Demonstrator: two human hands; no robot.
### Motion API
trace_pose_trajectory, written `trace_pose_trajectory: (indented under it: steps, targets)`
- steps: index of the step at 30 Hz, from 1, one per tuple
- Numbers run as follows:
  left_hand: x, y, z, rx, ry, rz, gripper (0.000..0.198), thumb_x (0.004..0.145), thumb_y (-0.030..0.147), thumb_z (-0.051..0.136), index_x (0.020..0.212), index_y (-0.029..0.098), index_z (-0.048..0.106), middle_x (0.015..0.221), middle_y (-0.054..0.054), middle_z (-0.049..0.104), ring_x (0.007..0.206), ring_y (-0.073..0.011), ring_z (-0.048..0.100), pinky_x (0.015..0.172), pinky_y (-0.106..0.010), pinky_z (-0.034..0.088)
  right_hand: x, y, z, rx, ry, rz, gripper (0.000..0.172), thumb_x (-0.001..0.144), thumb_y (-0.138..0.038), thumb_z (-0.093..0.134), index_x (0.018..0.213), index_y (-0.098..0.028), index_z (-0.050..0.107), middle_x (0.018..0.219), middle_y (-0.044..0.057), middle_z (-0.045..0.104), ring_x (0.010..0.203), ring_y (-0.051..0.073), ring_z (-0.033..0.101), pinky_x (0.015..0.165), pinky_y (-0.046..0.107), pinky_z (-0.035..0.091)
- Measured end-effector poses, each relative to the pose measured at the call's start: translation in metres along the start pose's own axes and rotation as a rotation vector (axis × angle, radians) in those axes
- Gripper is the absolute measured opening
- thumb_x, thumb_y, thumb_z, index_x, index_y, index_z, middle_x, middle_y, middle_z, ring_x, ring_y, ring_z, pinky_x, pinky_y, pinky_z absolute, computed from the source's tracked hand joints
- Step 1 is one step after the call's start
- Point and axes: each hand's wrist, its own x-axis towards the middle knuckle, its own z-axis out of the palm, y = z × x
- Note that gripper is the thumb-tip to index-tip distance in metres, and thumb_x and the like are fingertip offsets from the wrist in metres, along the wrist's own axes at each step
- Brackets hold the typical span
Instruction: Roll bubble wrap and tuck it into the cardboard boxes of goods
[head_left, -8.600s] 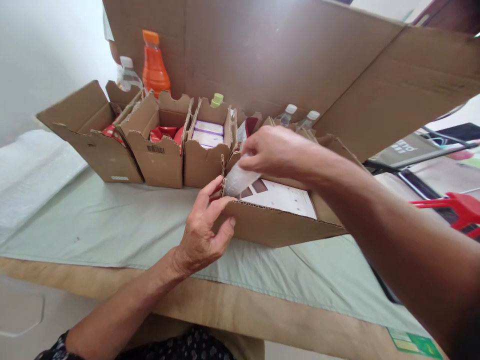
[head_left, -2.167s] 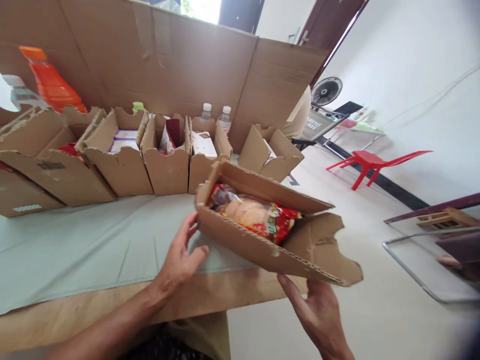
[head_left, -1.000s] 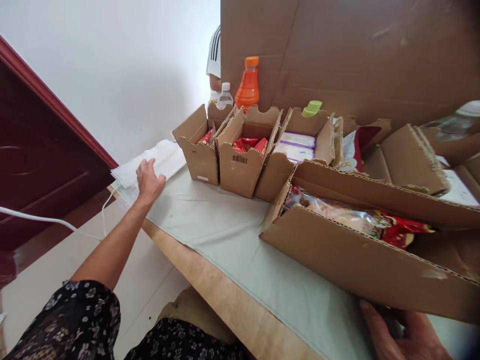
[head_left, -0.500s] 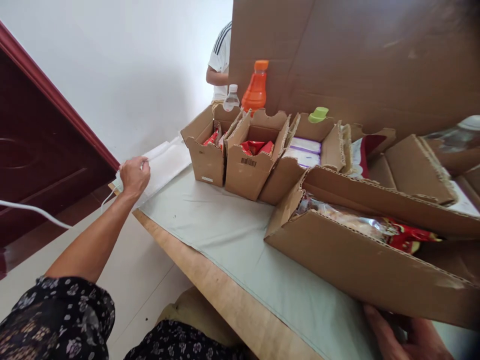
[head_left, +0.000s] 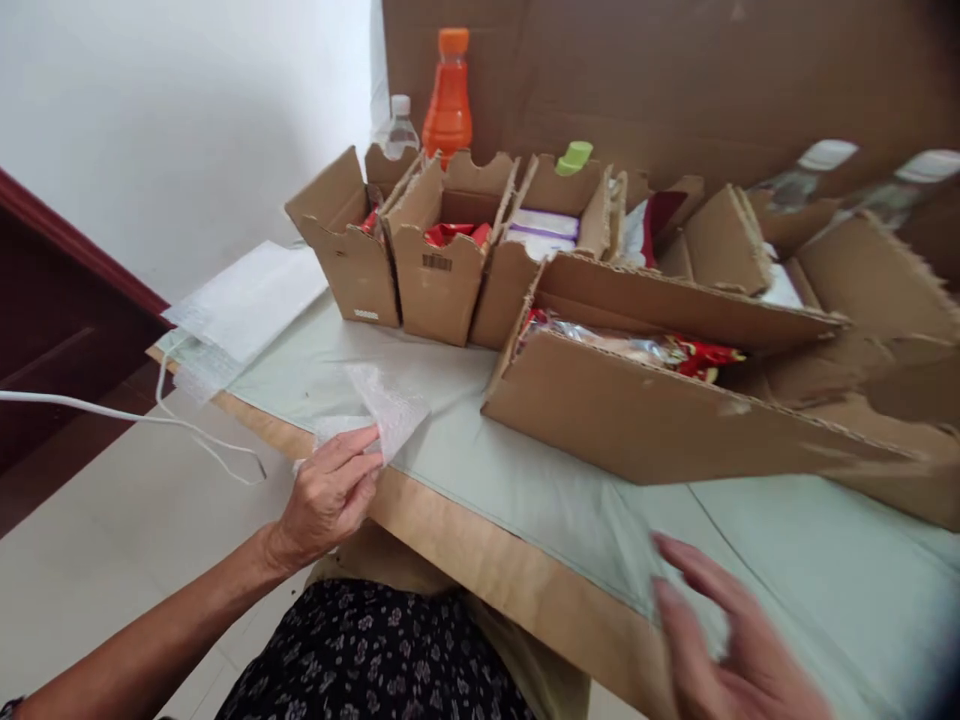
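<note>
My left hand [head_left: 330, 495] pinches a small sheet of bubble wrap [head_left: 382, 410] at the table's near edge. Farther left lies a stack of white bubble wrap sheets [head_left: 240, 300]. A long cardboard box [head_left: 645, 420] rests on the pale green cloth [head_left: 465, 460], with a red snack packet [head_left: 637, 348] inside. My right hand [head_left: 735, 640] hovers blurred at the lower right, fingers spread, holding nothing, below and clear of the box.
A row of small open cardboard boxes [head_left: 442, 260] with packets stands at the back before a tall cardboard wall [head_left: 675, 80]. An orange bottle [head_left: 448, 85] and clear water bottles [head_left: 401, 120] stand behind them. A white cord [head_left: 135, 420] hangs off the table's left end.
My left hand took one bubble wrap sheet from the stack and brought it toward me. My right hand let go of the long box, which now rests on the cloth.
</note>
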Motion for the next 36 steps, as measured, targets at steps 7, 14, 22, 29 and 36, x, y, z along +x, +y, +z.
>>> trace_pose_trajectory:
  steps: [7,14,22,29,36]
  targets:
    - [0.017,0.04,0.012,-0.202,-0.312,0.326,0.028,0.081,0.002,0.053,0.095,0.018,0.072,0.126,-0.015,0.077,0.117,-0.0296,0.074,0.085,-0.04,0.063,0.036,-0.088,0.055,-0.178,-0.389,-0.691,0.063,0.091,-0.002,0.052,0.15,-0.024,0.052,0.162,0.011,0.049,0.156,0.03,0.035,0.117,0.051,0.042]
    - [-0.002,0.02,0.002,-0.12,-0.306,0.246,0.027,0.09,0.001,0.058,0.107,0.015,0.074,0.128,-0.016,0.076,0.119,-0.0301,0.072,0.1,-0.048,0.057,0.053,-0.065,0.066,-0.266,-0.228,-0.602,0.018,0.095,-0.007,0.056,0.089,-0.02,0.066,0.154,0.013,0.058,0.151,0.036,0.043,0.112,0.052,0.042]
    - [0.047,0.01,-0.042,-0.478,-0.467,-0.396,0.015,0.092,0.03,0.065,0.095,0.022,0.078,0.089,-0.002,0.08,0.076,-0.0186,0.074,0.069,-0.026,0.058,0.057,-0.061,-0.022,0.061,-0.303,-0.141,0.013,0.097,-0.029,0.068,0.11,-0.027,0.068,0.095,0.0,0.077,0.079,0.015,0.074,0.07,0.026,0.056]
    - [0.066,0.0,0.022,-0.294,-0.534,-0.483,0.052,0.088,0.048,0.06,0.127,0.016,0.069,0.097,-0.008,0.076,0.082,-0.0232,0.071,0.064,-0.031,0.056,0.062,0.002,-0.008,0.028,-0.278,0.25,0.036,0.085,-0.039,0.072,0.115,-0.019,0.07,0.099,0.009,0.079,0.08,0.024,0.074,0.071,0.038,0.06]
    - [0.038,0.014,0.025,-0.076,-0.269,0.062,0.03,0.098,0.023,0.061,0.127,0.018,0.068,0.131,-0.016,0.068,0.122,-0.0331,0.065,0.103,-0.051,0.054,0.015,-0.01,-0.009,-0.237,-0.047,-0.092,0.017,0.1,-0.024,0.06,0.113,-0.022,0.071,0.118,0.01,0.077,0.109,0.026,0.072,0.093,0.043,0.056]
